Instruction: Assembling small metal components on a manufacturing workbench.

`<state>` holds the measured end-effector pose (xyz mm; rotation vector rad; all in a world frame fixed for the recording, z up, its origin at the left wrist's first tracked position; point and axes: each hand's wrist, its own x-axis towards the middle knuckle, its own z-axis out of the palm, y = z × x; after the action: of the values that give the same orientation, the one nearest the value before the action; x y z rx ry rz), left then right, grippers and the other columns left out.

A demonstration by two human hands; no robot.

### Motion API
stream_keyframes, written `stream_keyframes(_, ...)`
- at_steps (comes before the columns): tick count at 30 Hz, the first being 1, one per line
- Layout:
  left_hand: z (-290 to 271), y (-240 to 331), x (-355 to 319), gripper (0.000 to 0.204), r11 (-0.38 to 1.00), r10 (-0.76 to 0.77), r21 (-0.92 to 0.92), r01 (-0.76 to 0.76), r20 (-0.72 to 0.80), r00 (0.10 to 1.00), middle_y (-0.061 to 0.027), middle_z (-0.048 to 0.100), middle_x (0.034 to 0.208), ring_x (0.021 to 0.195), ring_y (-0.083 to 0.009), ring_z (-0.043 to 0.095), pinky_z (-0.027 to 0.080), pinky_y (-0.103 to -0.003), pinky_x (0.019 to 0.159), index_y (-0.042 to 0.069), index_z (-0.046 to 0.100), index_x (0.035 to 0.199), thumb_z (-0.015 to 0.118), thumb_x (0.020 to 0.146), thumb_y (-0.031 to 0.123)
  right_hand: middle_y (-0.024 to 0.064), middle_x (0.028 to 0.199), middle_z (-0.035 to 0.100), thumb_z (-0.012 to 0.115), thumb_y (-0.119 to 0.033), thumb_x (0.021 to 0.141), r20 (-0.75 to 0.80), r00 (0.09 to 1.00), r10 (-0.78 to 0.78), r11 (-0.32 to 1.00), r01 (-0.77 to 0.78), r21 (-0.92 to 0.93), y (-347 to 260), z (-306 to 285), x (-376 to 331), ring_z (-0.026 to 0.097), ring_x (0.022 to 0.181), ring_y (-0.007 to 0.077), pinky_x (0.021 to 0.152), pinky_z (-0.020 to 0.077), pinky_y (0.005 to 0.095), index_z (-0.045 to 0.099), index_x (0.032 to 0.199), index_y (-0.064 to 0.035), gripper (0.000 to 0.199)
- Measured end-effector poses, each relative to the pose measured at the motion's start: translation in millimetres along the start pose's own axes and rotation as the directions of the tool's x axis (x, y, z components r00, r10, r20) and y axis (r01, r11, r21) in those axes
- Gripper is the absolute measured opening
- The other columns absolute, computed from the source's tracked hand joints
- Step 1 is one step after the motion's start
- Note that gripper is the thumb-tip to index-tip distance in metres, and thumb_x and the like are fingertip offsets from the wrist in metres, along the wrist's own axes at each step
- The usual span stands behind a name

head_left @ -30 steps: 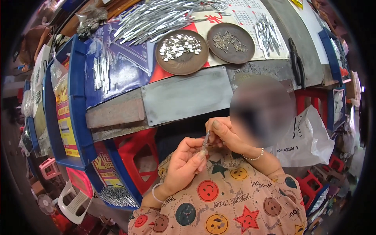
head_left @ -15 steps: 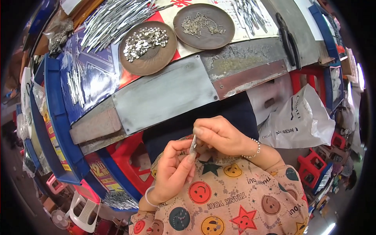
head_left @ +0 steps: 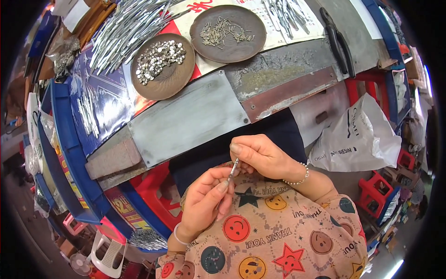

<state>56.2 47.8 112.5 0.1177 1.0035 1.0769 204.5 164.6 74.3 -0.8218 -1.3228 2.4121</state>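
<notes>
My left hand [head_left: 206, 197] is closed, its thumb and fingers pinching the lower part of a slim silvery metal piece [head_left: 234, 168]. The piece slants upward in front of my body. At its upper end, my right hand [head_left: 260, 156] is closed too, with the thumb and forefinger pressed on the tip. Fingers partly cover the piece, so its full shape is hidden. Beyond my hands lies a flat grey metal plate [head_left: 190, 118] on the bench front.
A brown dish of small round metal pieces [head_left: 158, 60] stands beside another dish of tiny metal pins [head_left: 225, 32]. Long metal strips [head_left: 125, 35] lie heaped at far left. Black-handled pliers [head_left: 338, 44] rest at right, above a white plastic bag [head_left: 355, 137].
The metal piece has turned between my fingers and now looks narrower. My hands stay nearly in place, while the dishes and bench have shifted slightly left in the view.
</notes>
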Motion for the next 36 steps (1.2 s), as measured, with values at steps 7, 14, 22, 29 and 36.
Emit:
stream_keyframes(7,-8,8,9,0.027,0.864,-0.304,-0.376,0.333,0.136,0.943,-0.0044,0.048,0.072,0.04,-0.0018,0.031,0.023,-0.014,0.031,-0.006,0.048,0.117,0.043,0.094,0.009,-0.0034,0.063,0.045,0.042,-0.031,0.1,0.023,1.0,-0.016,1.0,0.016,0.026,4,-3,1,0.038,0.054,0.0029,0.049,0.0337,0.0182,0.049,0.071,-0.0041,0.04)
stream_keyframes(14,-12,3,6,0.026,0.878,-0.253,-0.363,0.312,0.199,0.947,-0.0025,0.05,0.074,0.044,-0.0033,0.034,0.025,-0.016,0.035,-0.003,0.05,0.117,0.044,0.096,0.012,-0.0032,0.062,0.044,0.041,-0.031,0.1,0.033,0.999,-0.012,1.0,0.012,0.016,5,2,2,0.037,0.054,0.0031,0.048,0.0326,0.0179,0.047,0.07,-0.0041,0.04)
stream_keyframes(22,-1,-8,-7,0.02,0.944,0.144,0.305,-0.13,-0.025,0.989,-0.0048,0.059,0.083,0.051,-0.0027,0.044,0.035,-0.016,0.044,-0.003,0.049,0.112,0.049,0.093,0.003,-0.0016,0.062,0.044,0.041,-0.031,0.099,0.004,1.0,0.029,1.0,-0.029,-0.006,8,5,0,0.037,0.052,0.0041,0.047,0.0319,0.0184,0.046,0.069,-0.004,0.041)
stream_keyframes(29,-8,-10,-9,0.018,0.723,0.406,0.627,-0.289,-0.048,0.912,-0.0049,0.064,0.081,0.055,-0.0017,0.051,0.041,-0.016,0.048,-0.005,0.052,0.108,0.052,0.091,0.003,-0.0006,0.062,0.044,0.04,-0.035,0.099,0.049,0.998,0.049,0.998,-0.047,-0.052,4,11,15,0.039,0.052,0.0048,0.048,0.0323,0.0191,0.048,0.069,-0.0034,0.045)
stream_keyframes(36,-3,0,-12,0.017,0.712,0.427,0.659,-0.242,-0.133,0.894,-0.0018,0.061,0.073,0.054,-0.002,0.051,0.043,-0.017,0.048,-0.004,0.055,0.106,0.051,0.091,0.003,-0.0003,0.061,0.043,0.038,-0.039,0.099,0.102,0.988,0.115,0.993,-0.118,0.02,13,12,30,0.039,0.051,0.0071,0.049,0.0329,0.02,0.051,0.069,-0.002,0.049)
